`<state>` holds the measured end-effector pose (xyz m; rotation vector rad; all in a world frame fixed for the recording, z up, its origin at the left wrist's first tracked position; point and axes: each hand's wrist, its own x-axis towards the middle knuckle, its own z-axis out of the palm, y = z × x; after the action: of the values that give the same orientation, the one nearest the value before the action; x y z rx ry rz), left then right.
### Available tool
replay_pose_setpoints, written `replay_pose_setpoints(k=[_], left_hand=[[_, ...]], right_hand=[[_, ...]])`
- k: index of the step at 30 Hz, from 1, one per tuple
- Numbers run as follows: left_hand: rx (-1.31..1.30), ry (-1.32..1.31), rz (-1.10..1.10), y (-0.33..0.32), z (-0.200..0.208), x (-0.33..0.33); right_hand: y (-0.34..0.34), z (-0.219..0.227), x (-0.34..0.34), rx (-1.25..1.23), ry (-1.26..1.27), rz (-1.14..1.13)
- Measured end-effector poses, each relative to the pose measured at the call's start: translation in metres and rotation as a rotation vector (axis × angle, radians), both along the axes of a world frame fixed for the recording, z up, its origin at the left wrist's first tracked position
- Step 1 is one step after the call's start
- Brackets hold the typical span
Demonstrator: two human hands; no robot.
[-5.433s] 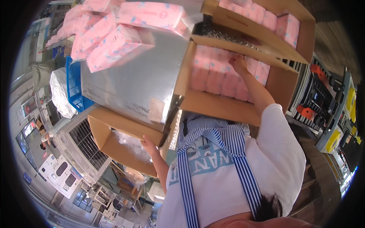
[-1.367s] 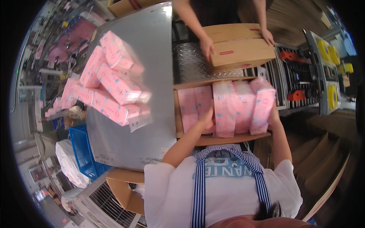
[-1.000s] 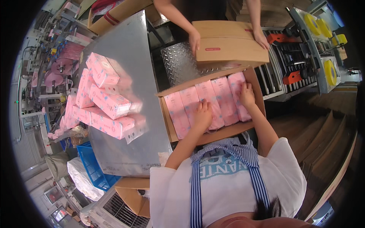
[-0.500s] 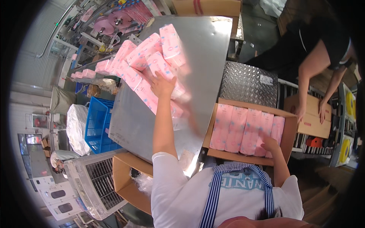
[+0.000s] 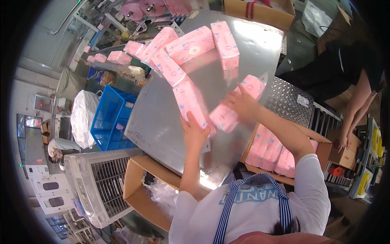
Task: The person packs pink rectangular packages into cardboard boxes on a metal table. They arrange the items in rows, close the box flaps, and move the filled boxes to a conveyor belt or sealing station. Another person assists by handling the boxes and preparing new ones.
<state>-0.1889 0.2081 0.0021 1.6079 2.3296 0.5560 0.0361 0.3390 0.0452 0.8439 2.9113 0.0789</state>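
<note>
My left hand [image 5: 195,133] is closed on the near end of a pink tissue pack [image 5: 189,101] that lies lengthwise on the metal table [image 5: 152,118]. Gripping another pink tissue pack [image 5: 252,86] from above, my right hand [image 5: 241,105] is slightly blurred, close to the table's right edge. A further pack [image 5: 168,67] touches the far end of the left one. Beyond it, more packs lie at angles, among them a long one [image 5: 191,44] and one standing apart [image 5: 225,44]. By my right forearm an open carton [image 5: 323,154] holds a row of the same packs, partly hidden by the arm.
A co-worker's hands [image 5: 343,140] rest at a closed carton [image 5: 345,152] on the rollers at right. A blue crate [image 5: 107,122] and an open carton with clear plastic [image 5: 140,191] stand left. Packs line a conveyor [image 5: 119,57] at far left. A treadplate [image 5: 290,99] adjoins the table.
My right hand has left the carton and now grips a pack over the table. My left hand has moved nearer me, onto another pack. The group of packs has spread apart, and the view has shifted.
</note>
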Motion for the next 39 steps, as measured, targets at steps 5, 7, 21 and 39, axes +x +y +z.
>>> replay_pose_setpoints(k=[5,7,21,39], left_hand=[[-0.171,-0.117,0.02,-0.033,0.028,0.022],[-0.027,-0.342,0.155,-0.038,0.009,0.019],[-0.191,-0.085,0.534,-0.125,0.03,-0.068],[-0.123,-0.197,0.413,-0.126,0.018,-0.118]], right_hand=[[0.051,0.005,-0.05,-0.268,0.08,-0.747],[0.05,0.003,-0.076,-0.529,0.019,-0.671],[0.045,0.002,-0.25,0.318,0.534,-0.292],[0.161,-0.026,-0.081,0.364,0.295,-0.756]])
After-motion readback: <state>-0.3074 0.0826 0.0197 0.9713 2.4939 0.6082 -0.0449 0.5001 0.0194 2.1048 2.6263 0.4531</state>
